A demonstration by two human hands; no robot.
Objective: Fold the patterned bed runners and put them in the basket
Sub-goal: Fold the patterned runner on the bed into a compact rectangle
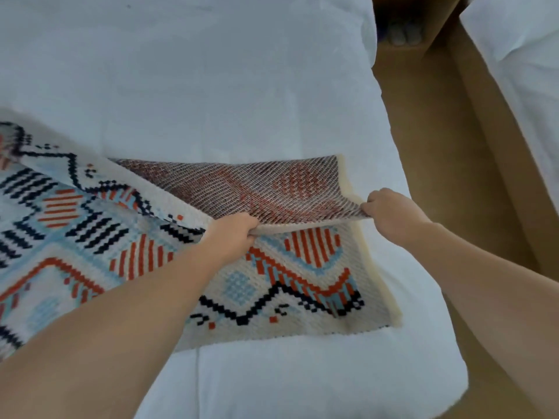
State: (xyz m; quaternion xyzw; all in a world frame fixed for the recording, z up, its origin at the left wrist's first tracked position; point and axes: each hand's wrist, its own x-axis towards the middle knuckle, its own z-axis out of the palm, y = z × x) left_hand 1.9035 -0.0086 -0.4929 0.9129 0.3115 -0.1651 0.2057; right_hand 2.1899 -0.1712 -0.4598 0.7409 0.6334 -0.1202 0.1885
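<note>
A knitted patterned bed runner (308,285) in cream, orange, light blue and black lies across the white bed (211,86). Its right end is turned over, so the reddish striped underside (266,189) faces up. My left hand (233,234) grips the folded edge near the middle. My right hand (390,207) pinches the same edge at its right corner. The runner's left part runs out of view. No basket is in view.
A brown floor gap (438,146) runs along the bed's right side. A second white bed (520,49) lies at the far right. A pair of pale shoes (403,33) sits on the floor at the top.
</note>
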